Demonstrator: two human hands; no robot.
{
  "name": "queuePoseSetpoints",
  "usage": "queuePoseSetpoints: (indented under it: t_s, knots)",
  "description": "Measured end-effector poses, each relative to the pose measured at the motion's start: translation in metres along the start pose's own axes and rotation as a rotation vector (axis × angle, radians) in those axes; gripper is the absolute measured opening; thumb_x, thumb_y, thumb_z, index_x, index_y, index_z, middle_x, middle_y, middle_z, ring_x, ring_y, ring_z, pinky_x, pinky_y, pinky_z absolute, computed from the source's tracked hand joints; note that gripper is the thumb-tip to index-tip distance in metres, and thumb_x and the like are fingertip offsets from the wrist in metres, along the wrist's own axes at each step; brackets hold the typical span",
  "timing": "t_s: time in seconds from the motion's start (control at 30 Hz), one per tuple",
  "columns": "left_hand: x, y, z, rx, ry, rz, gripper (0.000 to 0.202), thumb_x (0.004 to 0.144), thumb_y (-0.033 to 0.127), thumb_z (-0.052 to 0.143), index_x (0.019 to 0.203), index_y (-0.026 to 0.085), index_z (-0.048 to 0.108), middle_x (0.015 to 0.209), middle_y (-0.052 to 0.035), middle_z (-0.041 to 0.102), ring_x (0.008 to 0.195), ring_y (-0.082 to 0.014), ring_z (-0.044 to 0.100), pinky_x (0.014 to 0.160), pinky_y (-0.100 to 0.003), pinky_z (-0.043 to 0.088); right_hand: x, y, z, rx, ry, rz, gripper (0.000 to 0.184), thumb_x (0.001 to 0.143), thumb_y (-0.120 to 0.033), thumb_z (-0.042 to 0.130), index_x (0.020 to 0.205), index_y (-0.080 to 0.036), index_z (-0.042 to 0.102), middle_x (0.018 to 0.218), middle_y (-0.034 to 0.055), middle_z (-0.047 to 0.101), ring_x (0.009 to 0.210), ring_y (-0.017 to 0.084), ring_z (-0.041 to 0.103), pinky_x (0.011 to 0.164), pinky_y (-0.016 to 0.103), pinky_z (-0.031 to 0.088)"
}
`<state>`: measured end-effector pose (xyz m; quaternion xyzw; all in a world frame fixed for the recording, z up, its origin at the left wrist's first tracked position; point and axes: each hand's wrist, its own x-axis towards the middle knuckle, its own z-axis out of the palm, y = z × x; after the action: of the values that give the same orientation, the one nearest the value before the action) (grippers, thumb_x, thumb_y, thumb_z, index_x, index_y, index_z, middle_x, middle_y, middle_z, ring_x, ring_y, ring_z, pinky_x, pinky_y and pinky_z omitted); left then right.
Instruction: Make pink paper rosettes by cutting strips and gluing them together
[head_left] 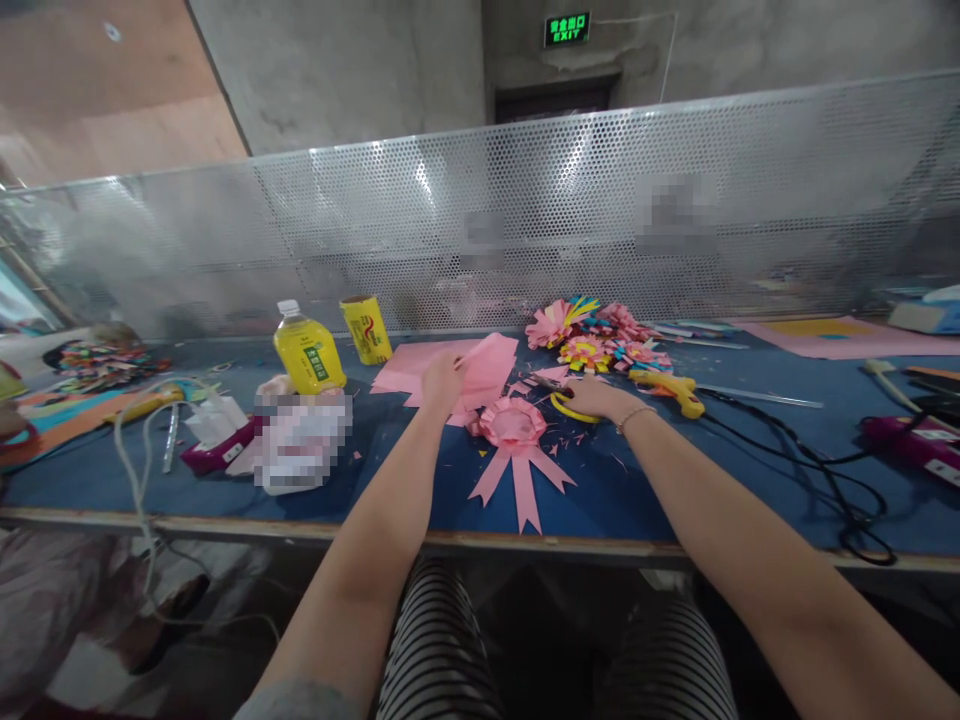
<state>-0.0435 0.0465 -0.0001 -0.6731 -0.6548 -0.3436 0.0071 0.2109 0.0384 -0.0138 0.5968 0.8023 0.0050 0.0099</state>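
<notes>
My left hand (pixel 442 380) is closed on the edge of a pink paper sheet (pixel 491 365), which curls up to the right of the fingers. More pink sheets (pixel 409 365) lie flat beneath it. Yellow-handled scissors (pixel 574 408) are in my right hand (pixel 594 397), their blades pointing left toward the pink paper. Between my forearms lies a pink paper rosette (pixel 513 422), its pale round centre facing up and three notched tails (pixel 525 490) spread toward the table's front edge. Small pink scraps are scattered around it.
Colourful paper flowers (pixel 589 335) are heaped behind my right hand. A yellow glue gun (pixel 671 390) with a black cord lies to the right. On the left stand a bottle of yellow liquid (pixel 306 350), a yellow can (pixel 366 330) and a purple power strip (pixel 217 447).
</notes>
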Motion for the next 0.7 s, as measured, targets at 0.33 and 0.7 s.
queuePoseSetpoints:
  t_s: [0.33, 0.7]
  knots:
    - [0.019, 0.003, 0.003, -1.262, 0.358, -0.252, 0.019, 0.072, 0.031, 0.053, 0.082, 0.016, 0.057, 0.079, -0.0012, 0.063, 0.077, -0.0102, 0.058, 0.072, -0.021, 0.045, 0.001, -0.001, -0.001, 0.016, -0.002, 0.005, 0.049, 0.08, -0.048, 0.034, 0.101, -0.012, 0.058, 0.101, 0.0171, 0.059, 0.095, 0.025, 0.054, 0.078, 0.031, 0.039]
    - [0.012, 0.009, -0.007, -1.617, 0.094, -0.37, 0.038, 0.08, 0.042, 0.043, 0.108, 0.018, 0.052, 0.1, -0.0051, 0.064, 0.095, -0.0155, 0.058, 0.08, -0.028, 0.049, -0.002, 0.001, -0.02, 0.497, 0.634, 0.261, 0.04, 0.076, -0.033, 0.043, 0.107, -0.008, 0.046, 0.107, 0.0185, 0.054, 0.099, 0.027, 0.049, 0.079, 0.034, 0.039]
